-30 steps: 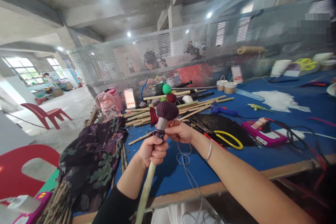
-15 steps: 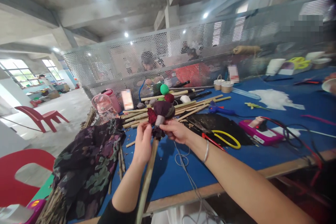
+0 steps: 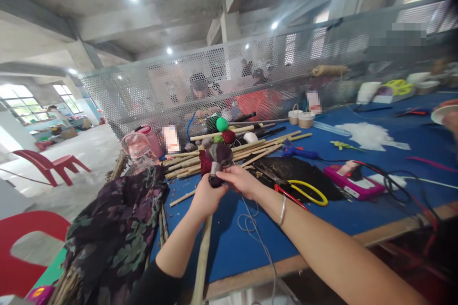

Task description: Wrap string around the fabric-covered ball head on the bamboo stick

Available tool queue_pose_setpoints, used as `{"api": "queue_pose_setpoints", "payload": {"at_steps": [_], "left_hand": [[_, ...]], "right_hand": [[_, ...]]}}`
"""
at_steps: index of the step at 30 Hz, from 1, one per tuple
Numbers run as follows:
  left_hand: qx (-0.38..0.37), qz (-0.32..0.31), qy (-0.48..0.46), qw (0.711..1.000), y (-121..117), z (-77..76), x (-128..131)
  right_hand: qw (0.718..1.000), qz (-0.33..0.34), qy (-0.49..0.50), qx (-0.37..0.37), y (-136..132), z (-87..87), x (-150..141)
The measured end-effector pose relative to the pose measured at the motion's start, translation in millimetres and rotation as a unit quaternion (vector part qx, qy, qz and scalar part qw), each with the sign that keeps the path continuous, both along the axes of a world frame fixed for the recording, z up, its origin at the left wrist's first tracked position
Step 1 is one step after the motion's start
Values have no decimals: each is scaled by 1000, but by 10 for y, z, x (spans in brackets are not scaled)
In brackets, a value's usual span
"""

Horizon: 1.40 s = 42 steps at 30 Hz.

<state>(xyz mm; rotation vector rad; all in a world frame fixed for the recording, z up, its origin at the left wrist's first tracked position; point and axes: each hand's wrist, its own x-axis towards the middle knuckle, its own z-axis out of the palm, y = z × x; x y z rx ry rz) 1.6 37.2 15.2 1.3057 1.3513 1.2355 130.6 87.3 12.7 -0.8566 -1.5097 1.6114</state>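
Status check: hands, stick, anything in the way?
Left hand around the stick, near its top. Right hand at the grey neck under the dark head. Loose cord below; scissors to the right.

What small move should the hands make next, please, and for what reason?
Perhaps the right hand should draw the gray cord snug while the left hand steadies the stick: the cord lies in slack loops, and the left hand grips just below the dark head.
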Motion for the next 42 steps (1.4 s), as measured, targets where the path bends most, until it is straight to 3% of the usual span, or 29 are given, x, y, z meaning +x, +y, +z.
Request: {"api": "queue_pose_setpoints", "payload": {"at_steps": [4,9,15,19,21,23,25,29,32,35,39,42], "left_hand": [[-73,-90,-119,986,-37,66,-129],[-62,-154,-212,963,-114,117,-160],[-63,-210,-293,931,-205,160,-115],[-130,-296,-369,872,-204,66,-140],[-165,-331,-410,834,-173,-25,-143],[-189,-340,-431,814,-137,-97,-130],[-201,-318,-418,827,-112,-106,-110],[-185,-204,-343,898,-116,85,-106],[-201,-118,-239,943,-146,227,-89],[-178,-47,-128,974,-151,204,-5],[-112,15,-131,985,-67,52,14],[-114,25,-185,976,35,2,-169]], "right_hand": [[999,29,13,4,-11,56,48],[996,17,79,-30,-85,127,17],[991,39,128,-10,-105,130,-40],[985,113,132,16,-67,93,10],[981,152,120,-13,-34,62,55],[977,172,112,-51,-2,34,94],[978,163,110,-67,19,22,117],[988,115,94,-41,2,48,103],[996,82,44,-16,-31,57,61],[998,52,20,8,-28,31,15],[999,36,-8,-3,-38,58,-7],[995,52,-87,12,-308,194,96]]}}
